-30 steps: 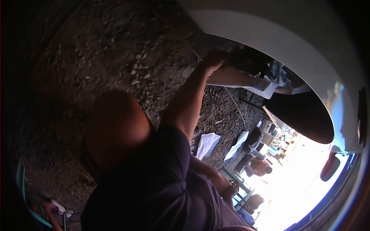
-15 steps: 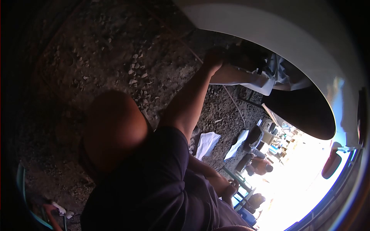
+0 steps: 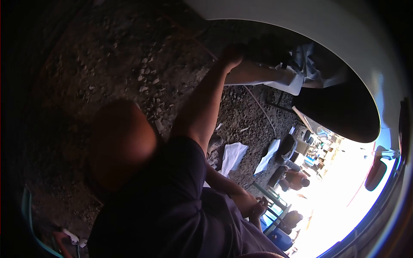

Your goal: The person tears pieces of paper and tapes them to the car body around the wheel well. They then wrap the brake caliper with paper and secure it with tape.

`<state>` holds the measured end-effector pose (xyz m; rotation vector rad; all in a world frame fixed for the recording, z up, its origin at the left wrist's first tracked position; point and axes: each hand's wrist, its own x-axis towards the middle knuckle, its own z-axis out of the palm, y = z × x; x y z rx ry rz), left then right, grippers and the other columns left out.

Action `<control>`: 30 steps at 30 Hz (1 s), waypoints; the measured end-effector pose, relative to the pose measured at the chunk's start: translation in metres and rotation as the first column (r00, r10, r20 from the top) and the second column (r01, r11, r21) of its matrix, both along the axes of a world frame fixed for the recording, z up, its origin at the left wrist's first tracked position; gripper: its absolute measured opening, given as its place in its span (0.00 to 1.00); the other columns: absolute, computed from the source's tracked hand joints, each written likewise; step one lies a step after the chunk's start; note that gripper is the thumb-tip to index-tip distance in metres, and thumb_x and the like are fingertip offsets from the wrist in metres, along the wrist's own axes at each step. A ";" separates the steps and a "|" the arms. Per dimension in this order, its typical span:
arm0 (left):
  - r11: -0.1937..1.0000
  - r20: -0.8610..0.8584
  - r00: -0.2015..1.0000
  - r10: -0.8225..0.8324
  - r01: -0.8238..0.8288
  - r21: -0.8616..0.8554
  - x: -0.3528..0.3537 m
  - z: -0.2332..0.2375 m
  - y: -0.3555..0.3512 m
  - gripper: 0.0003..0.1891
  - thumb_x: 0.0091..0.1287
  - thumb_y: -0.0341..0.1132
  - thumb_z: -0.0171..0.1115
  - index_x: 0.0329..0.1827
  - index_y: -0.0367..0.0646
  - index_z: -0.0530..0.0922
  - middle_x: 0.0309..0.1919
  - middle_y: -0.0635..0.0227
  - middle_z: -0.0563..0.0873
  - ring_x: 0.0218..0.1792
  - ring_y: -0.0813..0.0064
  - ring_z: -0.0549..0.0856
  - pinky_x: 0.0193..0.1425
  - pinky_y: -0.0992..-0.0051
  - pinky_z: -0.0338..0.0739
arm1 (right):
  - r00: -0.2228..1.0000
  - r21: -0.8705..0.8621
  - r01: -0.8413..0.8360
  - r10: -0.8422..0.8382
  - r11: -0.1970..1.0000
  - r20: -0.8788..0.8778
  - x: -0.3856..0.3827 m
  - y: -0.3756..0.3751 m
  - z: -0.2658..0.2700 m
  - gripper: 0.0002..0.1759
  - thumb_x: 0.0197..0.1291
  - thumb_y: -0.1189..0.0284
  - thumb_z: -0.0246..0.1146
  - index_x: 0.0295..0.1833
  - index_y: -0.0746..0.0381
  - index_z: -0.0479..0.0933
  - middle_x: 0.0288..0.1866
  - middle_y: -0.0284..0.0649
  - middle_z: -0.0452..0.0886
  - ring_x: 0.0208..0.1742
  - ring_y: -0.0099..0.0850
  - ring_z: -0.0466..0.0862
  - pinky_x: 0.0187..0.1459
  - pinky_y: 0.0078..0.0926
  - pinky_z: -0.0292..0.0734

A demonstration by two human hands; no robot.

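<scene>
My left arm stretches from a dark sleeve toward the opening under a pale, curved vehicle panel [image 3: 275, 13]. In deep shadow, my left hand [image 3: 232, 58] looks curled into a compact fist beside a dark shape [image 3: 266, 47]. Its fingers and whatever they grip are hidden. Next to it, a long, flat pale piece [image 3: 254, 75] runs toward crumpled whitish sheeting [image 3: 307, 64] inside the opening. Small in the view, my right hand [image 3: 259, 207] is low on the right, near a bare limb, with its fingers curled. What it holds, if anything, is too small to make out.
Rough gravel ground [image 3: 146, 77] spreads below. White sheets [image 3: 233, 157] lie on it, and a thin line [image 3: 262, 107] crosses it. My bare knee [image 3: 124, 137] is at left. Beyond, a person [image 3: 294, 179] sits in bright light. A vehicle mirror [image 3: 375, 174] shows at right.
The view has shifted slightly, so the panel edge sits higher and the background lies a little further right. My left arm keeps its reach into the shadow; my right hand stays by the limb.
</scene>
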<state>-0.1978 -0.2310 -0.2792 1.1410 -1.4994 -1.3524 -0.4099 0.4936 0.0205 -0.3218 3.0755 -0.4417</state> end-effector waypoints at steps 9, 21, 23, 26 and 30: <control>0.868 -0.298 0.954 0.028 0.124 0.481 0.020 0.018 0.003 0.22 0.84 0.42 0.54 0.71 0.41 0.85 0.66 0.46 0.89 0.65 0.47 0.89 0.70 0.51 0.83 | 0.998 -0.037 0.000 -0.003 0.999 -0.057 0.030 -0.015 -0.001 0.17 0.80 0.80 0.55 0.68 0.70 0.80 0.58 0.45 0.86 0.55 0.35 0.86 0.60 0.34 0.82; 0.856 -0.501 0.846 0.181 0.116 0.504 -0.003 -0.003 -0.006 0.21 0.75 0.42 0.67 0.64 0.39 0.90 0.56 0.56 0.93 0.56 0.62 0.88 0.61 0.53 0.79 | 0.997 -0.016 0.057 -0.058 0.998 -0.050 0.057 -0.042 0.007 0.18 0.80 0.79 0.56 0.69 0.69 0.81 0.56 0.45 0.89 0.57 0.36 0.86 0.63 0.34 0.80; 0.801 -0.416 0.894 0.166 0.124 0.586 -0.004 -0.005 -0.011 0.19 0.74 0.40 0.67 0.62 0.40 0.90 0.55 0.57 0.92 0.53 0.63 0.87 0.59 0.55 0.80 | 0.997 0.063 0.028 -0.024 0.998 -0.071 0.058 -0.042 0.008 0.18 0.80 0.79 0.56 0.68 0.69 0.81 0.55 0.45 0.89 0.57 0.36 0.86 0.63 0.34 0.80; 0.838 -0.367 0.922 0.123 0.102 0.537 0.002 0.001 -0.013 0.18 0.74 0.38 0.66 0.61 0.39 0.90 0.55 0.56 0.93 0.53 0.63 0.88 0.59 0.55 0.80 | 0.999 0.044 0.029 -0.028 0.999 -0.027 0.062 -0.047 0.011 0.17 0.79 0.80 0.56 0.68 0.70 0.81 0.57 0.46 0.89 0.58 0.37 0.87 0.64 0.34 0.80; 0.966 -0.117 0.993 0.009 0.021 0.258 0.009 -0.008 -0.018 0.18 0.74 0.37 0.66 0.61 0.38 0.90 0.55 0.53 0.93 0.54 0.61 0.89 0.59 0.53 0.82 | 0.995 0.088 -0.017 0.025 0.996 -0.095 0.048 -0.032 0.006 0.17 0.79 0.80 0.57 0.68 0.69 0.81 0.59 0.47 0.88 0.59 0.38 0.87 0.66 0.34 0.79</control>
